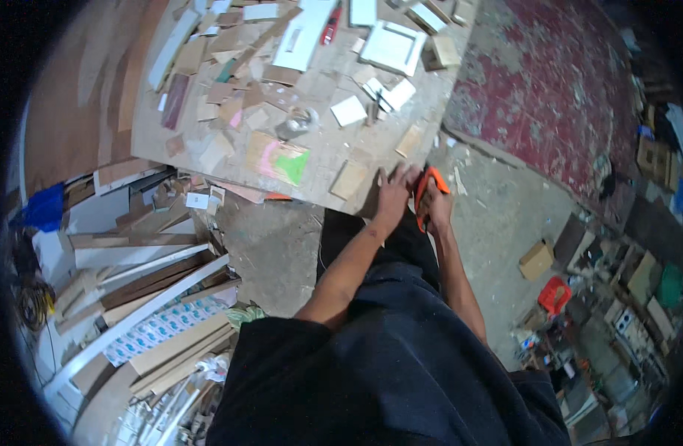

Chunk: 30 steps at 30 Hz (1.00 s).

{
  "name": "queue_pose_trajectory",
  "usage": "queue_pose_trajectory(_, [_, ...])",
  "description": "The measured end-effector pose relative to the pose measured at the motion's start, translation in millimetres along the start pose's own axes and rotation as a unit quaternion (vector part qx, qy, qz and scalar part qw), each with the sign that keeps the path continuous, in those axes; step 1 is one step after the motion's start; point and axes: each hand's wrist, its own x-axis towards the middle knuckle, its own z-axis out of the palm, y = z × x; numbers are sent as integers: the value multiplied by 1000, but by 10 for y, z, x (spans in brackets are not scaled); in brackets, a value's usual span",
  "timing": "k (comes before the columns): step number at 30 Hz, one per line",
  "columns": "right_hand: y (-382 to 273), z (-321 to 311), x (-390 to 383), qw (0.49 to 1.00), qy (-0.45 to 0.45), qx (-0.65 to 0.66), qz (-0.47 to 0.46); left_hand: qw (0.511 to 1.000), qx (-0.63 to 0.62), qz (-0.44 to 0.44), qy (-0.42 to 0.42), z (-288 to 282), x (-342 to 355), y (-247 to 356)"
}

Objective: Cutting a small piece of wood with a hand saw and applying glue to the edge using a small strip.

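Observation:
My right hand (439, 207) is closed on the orange handle of a tool (433, 178), which looks like a hand saw, at the near right corner of the wooden worktable (163, 141). My left hand (392, 193) rests beside it on that corner, fingers bent and somewhat apart; whether anything lies under them is unclear. A small pale wood block (349, 180) sits just left of my left hand, and another narrow piece (409, 140) lies beyond my fingertips. Farther left is a board (263, 154) with pink and green on it.
Wood offcuts, white panels (392, 46) and a red tool (331, 26) cover the table's far part. Leaning boards (156, 267) crowd the lower left. A worn red surface (527, 89) is at upper right; clutter, a cardboard box (536, 259) and a red plastic item (553, 296) lie at right.

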Motion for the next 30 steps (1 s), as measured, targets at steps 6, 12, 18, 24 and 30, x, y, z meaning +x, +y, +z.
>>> queue_pose_trajectory(6, [-80,94,-8,999,-25,34,20,996,6,-39,74,224,-7,-160])
queue_pose_trajectory(12, [-292,-179,-297,999,28,28,17,999,11,-1,38,66,-9,-131])
queue_pose_trajectory(18, [-351,-172,-457,998,0,62,-3,999,-51,14,4,64,23,-242])
queue_pose_trajectory(24, [-462,-10,-411,997,-15,73,0,999,-19,3,30,64,28,-203])
queue_pose_trajectory(30, [-628,84,-411,995,-28,94,14,999,-20,-9,44,103,-20,-218])
